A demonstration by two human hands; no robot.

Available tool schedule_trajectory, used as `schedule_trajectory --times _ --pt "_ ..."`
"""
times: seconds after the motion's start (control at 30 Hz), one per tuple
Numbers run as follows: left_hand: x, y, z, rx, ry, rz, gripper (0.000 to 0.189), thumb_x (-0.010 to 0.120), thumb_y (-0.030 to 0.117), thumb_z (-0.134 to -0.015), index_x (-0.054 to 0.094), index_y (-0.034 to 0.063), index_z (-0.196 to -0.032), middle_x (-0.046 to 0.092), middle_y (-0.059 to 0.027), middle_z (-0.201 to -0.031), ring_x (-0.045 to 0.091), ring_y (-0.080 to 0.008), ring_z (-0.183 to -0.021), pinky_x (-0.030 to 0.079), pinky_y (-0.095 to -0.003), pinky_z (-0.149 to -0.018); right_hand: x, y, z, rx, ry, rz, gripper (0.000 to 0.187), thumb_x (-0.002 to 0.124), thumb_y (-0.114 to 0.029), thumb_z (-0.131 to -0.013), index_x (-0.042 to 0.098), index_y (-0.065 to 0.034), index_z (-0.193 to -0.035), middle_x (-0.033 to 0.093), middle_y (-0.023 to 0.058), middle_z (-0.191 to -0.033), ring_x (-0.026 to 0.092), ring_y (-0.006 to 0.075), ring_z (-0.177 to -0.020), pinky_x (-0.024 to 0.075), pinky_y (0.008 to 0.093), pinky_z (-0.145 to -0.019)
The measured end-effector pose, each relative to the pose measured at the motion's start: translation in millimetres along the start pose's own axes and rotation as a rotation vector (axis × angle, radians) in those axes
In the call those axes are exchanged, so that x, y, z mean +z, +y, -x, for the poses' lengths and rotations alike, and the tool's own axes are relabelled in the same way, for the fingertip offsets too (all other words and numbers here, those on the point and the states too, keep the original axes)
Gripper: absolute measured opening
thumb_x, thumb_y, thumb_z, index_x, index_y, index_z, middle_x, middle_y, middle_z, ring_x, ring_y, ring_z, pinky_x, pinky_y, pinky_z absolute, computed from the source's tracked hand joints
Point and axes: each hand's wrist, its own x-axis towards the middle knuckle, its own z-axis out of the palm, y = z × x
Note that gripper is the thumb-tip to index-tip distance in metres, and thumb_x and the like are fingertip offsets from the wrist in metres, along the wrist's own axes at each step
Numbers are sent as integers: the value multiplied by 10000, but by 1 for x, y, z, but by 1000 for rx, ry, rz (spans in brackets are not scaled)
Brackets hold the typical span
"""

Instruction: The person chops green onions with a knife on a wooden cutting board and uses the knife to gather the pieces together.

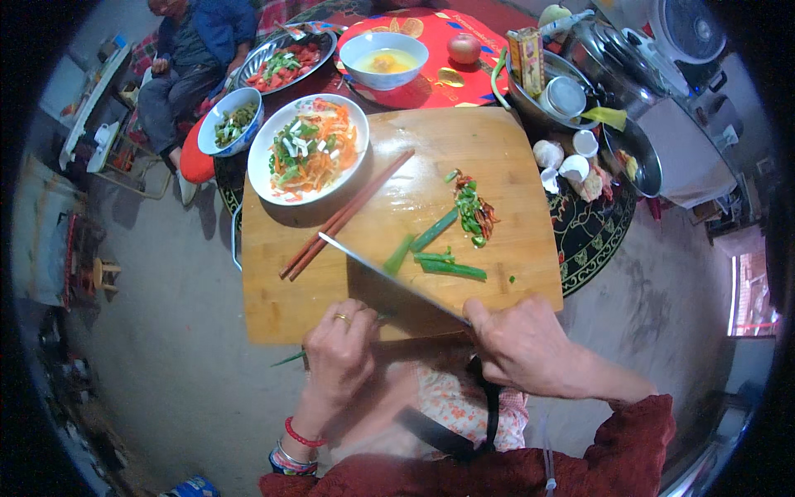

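Observation:
My right hand (522,341) grips a kitchen cleaver (407,287), its blade slanting to the upper left above the near part of a wooden cutting board (298,323). At the board's near edge my left hand (341,348) is closed around a green scallion leaf (289,359), whose thin tip sticks out to the left. Beyond the blade lie cut scallion lengths (435,230) and a small heap of chopped scallion and dried chili (475,211). Red-brown chopsticks (348,214) rest diagonally beside a white plate (259,171) of shredded carrot topped with scallion.
Past the board stand a bowl of chopped green vegetables (248,144), a metal dish (246,67) of tomatoes, and a bowl of raw egg (379,81). An apple (464,48), eggshells (574,168) and a steel basin (574,120) are at the right. A person (192,62) sits far left.

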Motion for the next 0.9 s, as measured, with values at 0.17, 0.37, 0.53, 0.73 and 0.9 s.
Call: schedule_trajectory --times 0.17,0.37,0.53,0.73,0.9 --pt "-17 8 -25 -36 148 56 168 677 -49 -755 616 21 -895 627 -140 -859 616 -324 -767 491 -405 -643 6 15 13 33 248 -101 246 658 -120 -793 525 -54 -989 529 106 -546 575 354 -490 437 460 -471" --pt "13 2 -79 -98 296 36 130 673 -17 -784 621 23 -896 573 -153 -834 601 -342 -806 475 -438 -694 -14 7 36 282 618 -253 120 701 -46 -819 694 -27 -938 573 47 -587 501 186 -484 405 320 -562" --pt "34 7 -95 -208 215 -48 91 676 61 -826 631 27 -898 583 -160 -853 604 -346 -841 470 -445 -701 -13 12 73 640 775 -326 163 737 -72 -841 710 16 -975 647 65 -662 533 156 -502 410 302 -521" --pt "26 17 -80 -168 129 -116 189 690 90 -838 649 1 -999 593 -154 -947 608 -340 -879 488 -446 -703 -5 14 83 866 795 -599 173 736 -132 -878 656 -7 -789 550 4 -525 487 104 -459 371 294 -496" --pt "22 25 -73 -155 79 -157 255 685 65 -827 645 -12 -1067 582 -157 -1021 607 -332 -928 504 -434 -710 10 25 90 741 772 -508 229 717 -184 -902 609 -8 -803 531 11 -542 482 87 -408 376 240 -396"
